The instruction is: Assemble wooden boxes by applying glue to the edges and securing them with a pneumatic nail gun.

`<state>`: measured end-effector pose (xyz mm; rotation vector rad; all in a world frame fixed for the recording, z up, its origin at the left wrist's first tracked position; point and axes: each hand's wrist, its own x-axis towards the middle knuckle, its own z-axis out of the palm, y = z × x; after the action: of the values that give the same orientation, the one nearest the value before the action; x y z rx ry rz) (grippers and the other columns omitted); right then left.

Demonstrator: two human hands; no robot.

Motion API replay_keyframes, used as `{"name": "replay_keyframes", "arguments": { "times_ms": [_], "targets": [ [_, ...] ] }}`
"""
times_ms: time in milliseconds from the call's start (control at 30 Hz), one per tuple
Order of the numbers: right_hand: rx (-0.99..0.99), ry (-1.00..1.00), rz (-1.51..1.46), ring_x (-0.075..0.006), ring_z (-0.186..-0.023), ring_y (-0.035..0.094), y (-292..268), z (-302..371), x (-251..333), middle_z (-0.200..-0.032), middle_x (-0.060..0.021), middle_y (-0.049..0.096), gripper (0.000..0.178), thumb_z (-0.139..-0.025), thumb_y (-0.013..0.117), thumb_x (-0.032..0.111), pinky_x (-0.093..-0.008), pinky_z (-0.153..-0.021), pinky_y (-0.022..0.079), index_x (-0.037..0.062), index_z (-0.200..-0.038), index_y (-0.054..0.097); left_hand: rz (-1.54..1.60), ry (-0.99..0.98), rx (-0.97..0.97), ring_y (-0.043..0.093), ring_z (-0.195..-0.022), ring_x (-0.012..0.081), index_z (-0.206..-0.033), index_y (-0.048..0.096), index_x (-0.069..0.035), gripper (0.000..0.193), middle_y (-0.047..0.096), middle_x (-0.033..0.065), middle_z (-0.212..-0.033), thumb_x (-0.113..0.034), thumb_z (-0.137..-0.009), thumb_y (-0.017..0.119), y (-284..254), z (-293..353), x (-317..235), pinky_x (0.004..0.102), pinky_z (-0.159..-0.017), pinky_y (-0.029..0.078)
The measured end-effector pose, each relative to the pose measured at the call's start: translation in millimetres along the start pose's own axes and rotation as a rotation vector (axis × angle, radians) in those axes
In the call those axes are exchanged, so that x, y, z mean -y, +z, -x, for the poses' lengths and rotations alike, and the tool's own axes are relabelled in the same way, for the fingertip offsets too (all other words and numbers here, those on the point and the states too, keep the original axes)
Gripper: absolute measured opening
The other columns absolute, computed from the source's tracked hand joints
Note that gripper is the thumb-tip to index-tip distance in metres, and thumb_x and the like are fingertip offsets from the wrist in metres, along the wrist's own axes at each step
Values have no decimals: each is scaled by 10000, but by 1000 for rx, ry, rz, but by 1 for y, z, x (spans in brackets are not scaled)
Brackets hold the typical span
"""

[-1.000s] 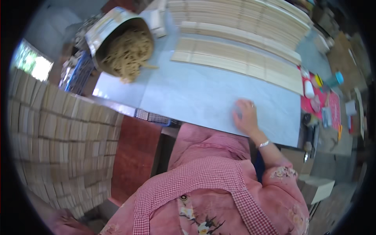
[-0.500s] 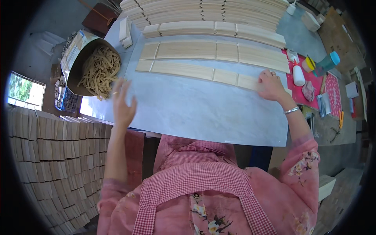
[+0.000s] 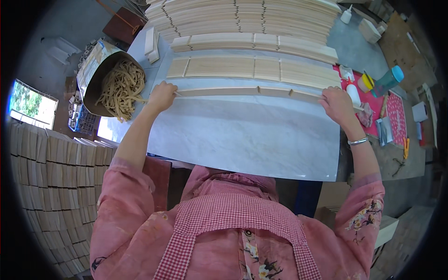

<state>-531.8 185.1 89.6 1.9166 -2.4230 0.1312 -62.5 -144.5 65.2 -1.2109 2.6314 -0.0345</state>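
Observation:
A long thin wooden strip (image 3: 219, 91) with cross grooves is gripped near its two ends, tipped up so that its narrow side shows. My left hand (image 3: 162, 95) is closed on its left end. Toward its right end my right hand (image 3: 338, 105), with a silvery bracelet at the wrist, is closed on it too. Just beyond lies a wider flat grooved board (image 3: 224, 67) on the pale marbled tabletop (image 3: 242, 140). Behind that board is a low pile of similar grooved boards (image 3: 266, 41).
A tall stack of grooved boards (image 3: 205, 18) stands at the back. At left is a bin (image 3: 88, 77) of tan bands (image 3: 122, 86). A red mat (image 3: 371, 95) at right carries a white bottle (image 3: 353, 94) and a teal bottle (image 3: 389, 78). Wood blocks (image 3: 60, 186) are piled lower left.
My left hand has moved from beside the bin to the strip's left end and closed on it. The strip, flat before, is now tipped up between both hands.

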Motion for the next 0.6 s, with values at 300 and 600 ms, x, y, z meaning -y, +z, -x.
{"name": "replay_keyframes", "arguments": {
  "times_ms": [300,600],
  "targets": [
    [-44,155,-126,-393,-820,684,19,-2,75,-948,-170,727,171,-908,597,159,-476,-747,539,47,-1006,682,163,20,-98,658,-965,390,-1074,667,-83,211,716,175,-1005,-127,-905,548,26,79,-27,490,-805,521],
    [-3,28,-289,-390,-801,697,40,41,145,-863,-186,733,218,-882,568,98,-482,-723,539,-1,-1011,713,399,-102,-44,669,-969,413,-1223,606,-69,333,722,199,-1035,-126,-909,511,47,112,-20,503,-837,519]
  ]
}}
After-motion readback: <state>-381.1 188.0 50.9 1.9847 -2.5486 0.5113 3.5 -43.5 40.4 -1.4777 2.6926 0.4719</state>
